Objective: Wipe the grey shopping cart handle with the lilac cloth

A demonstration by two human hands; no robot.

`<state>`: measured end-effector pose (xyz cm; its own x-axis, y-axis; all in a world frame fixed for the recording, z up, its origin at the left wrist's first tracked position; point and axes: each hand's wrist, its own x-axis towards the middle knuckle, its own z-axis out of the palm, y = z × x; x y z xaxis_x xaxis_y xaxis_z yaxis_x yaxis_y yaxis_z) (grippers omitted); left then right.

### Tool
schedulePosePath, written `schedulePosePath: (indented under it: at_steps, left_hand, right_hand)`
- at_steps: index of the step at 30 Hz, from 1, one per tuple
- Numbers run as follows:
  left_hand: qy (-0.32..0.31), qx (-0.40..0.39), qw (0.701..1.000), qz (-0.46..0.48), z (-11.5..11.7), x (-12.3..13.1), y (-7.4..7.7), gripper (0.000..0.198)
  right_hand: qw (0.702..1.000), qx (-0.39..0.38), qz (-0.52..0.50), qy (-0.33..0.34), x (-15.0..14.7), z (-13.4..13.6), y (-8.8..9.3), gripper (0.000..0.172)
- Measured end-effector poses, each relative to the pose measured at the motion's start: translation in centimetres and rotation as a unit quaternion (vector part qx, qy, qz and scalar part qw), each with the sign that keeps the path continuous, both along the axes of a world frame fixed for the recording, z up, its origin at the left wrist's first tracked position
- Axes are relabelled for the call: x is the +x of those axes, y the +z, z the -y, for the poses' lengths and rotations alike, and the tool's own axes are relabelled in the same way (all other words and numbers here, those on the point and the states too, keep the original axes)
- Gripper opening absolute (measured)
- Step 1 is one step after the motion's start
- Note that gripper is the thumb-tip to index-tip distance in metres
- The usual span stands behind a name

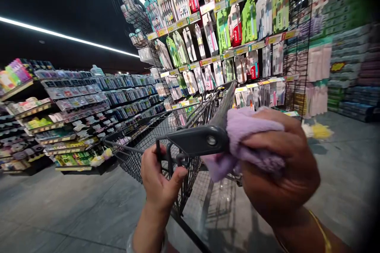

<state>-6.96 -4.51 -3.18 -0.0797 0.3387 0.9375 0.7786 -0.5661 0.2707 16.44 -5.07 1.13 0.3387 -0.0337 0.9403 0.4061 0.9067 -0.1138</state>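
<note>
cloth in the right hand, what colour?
Light purple cloth, wrapped round the grey cart handle by the right hand. Head view.

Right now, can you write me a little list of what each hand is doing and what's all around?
place: shop aisle
left hand: closed around a wire bar at the back of the cart
right hand: presses a purple cloth around the end of the grey handle
hanging rack: rows of packets, just beyond the cart
shelves: stocked, along the left
floor: grey tiles
</note>
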Motion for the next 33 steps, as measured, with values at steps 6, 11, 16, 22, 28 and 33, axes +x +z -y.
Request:
schedulePosePath:
  at_steps: [6, 11, 16, 22, 28, 33]
  left_hand:
    - [-0.097, 0.037, 0.992, 0.077, -0.1, 0.0, -0.1, 0.064]
    - [-0.095, 0.024, 0.992, 0.083, 0.4, -0.8, -0.5, 0.066]
    - [-0.107, 0.048, 0.988, 0.101, 0.4, -1.4, -0.4, 0.064]
    - [-0.093, 0.073, 0.988, 0.102, 0.8, -2.0, -0.3, 0.066]
    - [-0.039, 0.111, 0.990, 0.072, 2.2, -3.4, 0.8, 0.063]
    - [-0.057, 0.103, 0.988, 0.097, 2.1, -4.6, 0.4, 0.065]
  right_hand:
    - [0.997, -0.048, 0.048, -0.020, 1.1, -4.3, 3.9, 0.027]
    - [0.957, -0.002, 0.268, 0.113, 1.2, -3.3, 7.9, 0.028]
    - [0.872, -0.088, 0.445, 0.185, 1.2, -6.2, 11.0, 0.023]
    - [0.862, -0.175, 0.401, 0.257, 0.3, -5.2, 11.1, 0.023]
    - [0.851, -0.021, 0.461, 0.250, -0.3, -3.7, 10.9, 0.023]
    - [0.875, -0.132, 0.457, 0.086, 1.6, -10.4, 10.4, 0.027]
